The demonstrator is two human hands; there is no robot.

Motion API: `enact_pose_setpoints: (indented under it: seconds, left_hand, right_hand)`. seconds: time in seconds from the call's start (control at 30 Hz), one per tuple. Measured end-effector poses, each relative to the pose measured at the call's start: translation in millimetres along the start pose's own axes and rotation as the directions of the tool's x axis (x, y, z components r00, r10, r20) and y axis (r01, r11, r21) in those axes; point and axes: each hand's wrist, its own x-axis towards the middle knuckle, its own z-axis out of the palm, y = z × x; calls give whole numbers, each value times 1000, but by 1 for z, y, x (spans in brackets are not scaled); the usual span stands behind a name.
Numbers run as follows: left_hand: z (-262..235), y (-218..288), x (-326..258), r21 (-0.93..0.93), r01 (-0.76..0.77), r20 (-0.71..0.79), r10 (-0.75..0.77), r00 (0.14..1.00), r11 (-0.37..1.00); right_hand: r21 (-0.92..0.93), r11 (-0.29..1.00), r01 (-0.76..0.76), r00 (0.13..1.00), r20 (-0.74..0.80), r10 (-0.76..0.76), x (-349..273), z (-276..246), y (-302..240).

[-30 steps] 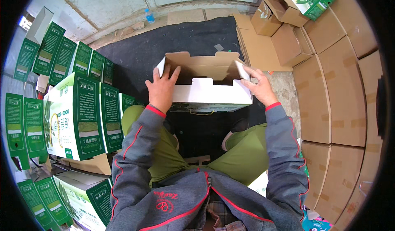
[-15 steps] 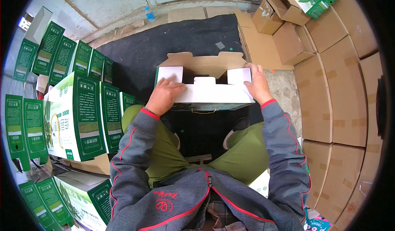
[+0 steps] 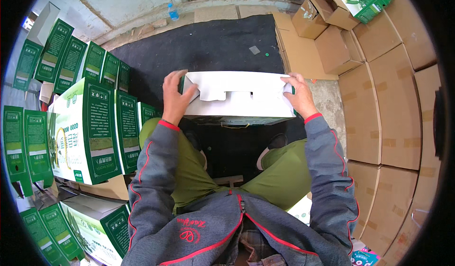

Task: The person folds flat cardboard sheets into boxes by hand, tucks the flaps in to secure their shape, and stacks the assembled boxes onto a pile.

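Flaps now folded shut (white box (image 3: 239,97)), both hands gripping ends.

I can see a stack of green-and-white cartons (image 3: 85,128) at the left of frame, brown cardboard boxes (image 3: 384,119) down the right side, and a small water bottle (image 3: 173,13) at the top, on a black mat (image 3: 208,48).

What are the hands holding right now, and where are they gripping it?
Both hands grip one white cardboard box with green sides: left hand on its left end, right hand on its right end.
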Motion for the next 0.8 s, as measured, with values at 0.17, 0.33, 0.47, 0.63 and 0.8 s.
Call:
enact_pose_setpoints:
  seconds: [0.17,0.33,0.47,0.63,0.8]
  left_hand:
    - [14,3,3,37,136,335,-141,932,990]
    - [10,11,7,79,174,339,-190,921,982]
    - [12,20,6,171,202,303,-246,921,964]
    - [21,27,3,229,196,230,-249,941,953]
    - [18,27,1,244,175,203,-227,953,954]
  right_hand:
    - [-43,999,19,999,31,-18,0,-1,0]
    - [-4,997,-81,996,47,81,3,-6,-27]
    - [-244,966,-87,995,34,98,4,1,-39]
    - [-304,946,-114,993,-31,110,4,8,-44]
    - [-256,963,-80,996,-68,65,0,7,-42]
